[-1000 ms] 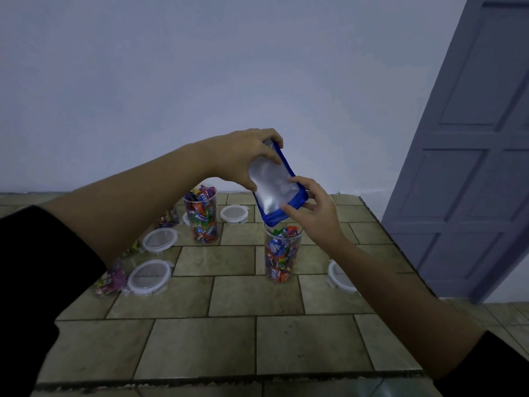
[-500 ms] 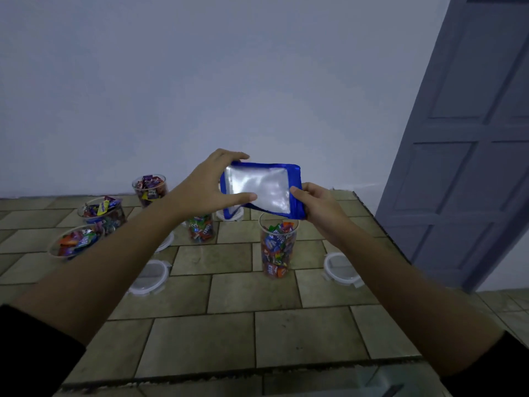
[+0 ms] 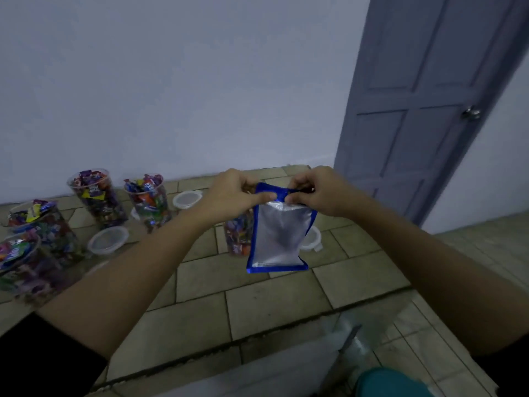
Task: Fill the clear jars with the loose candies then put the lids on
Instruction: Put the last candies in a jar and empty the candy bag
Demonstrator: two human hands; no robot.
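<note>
while pinched at its top edge by both hands, blue-edged pouch (image 3: 282,239) hanging upright in mid-air, silvery clear face toward the camera, looking flat and without contents.

head view, listed outward from the grip:
- left hand (image 3: 234,193): thumb and fingers closed on the pouch's top left corner; bare forearm, dark sleeve at the frame's lower left.
- right hand (image 3: 317,193): thumb and fingers closed on the top right corner, thumbs of both hands nearly meeting at the blue seam; bare forearm running to the lower right.
- directly behind and below the grip: clear jar (image 3: 239,233) packed with wrapped candies, standing on the tiled counter (image 3: 257,310), partly hidden by the pouch, no lid on it.
- just right of the pouch's lower half: round clear lid (image 3: 313,239) lying flat, mostly covered by the pouch.
- left of the grip, well apart: second jar (image 3: 150,200) and third jar (image 3: 97,194), both heaped with candies and open; further left, two more filled jars (image 3: 43,227), blurred at the frame edge.
- between those jars and the grip: lid by the wall (image 3: 186,199) and a nearer lid (image 3: 108,239), both lying flat on the tiles.
- right of the grip, beyond the counter: grey panelled door (image 3: 429,96) with round knob.
</note>
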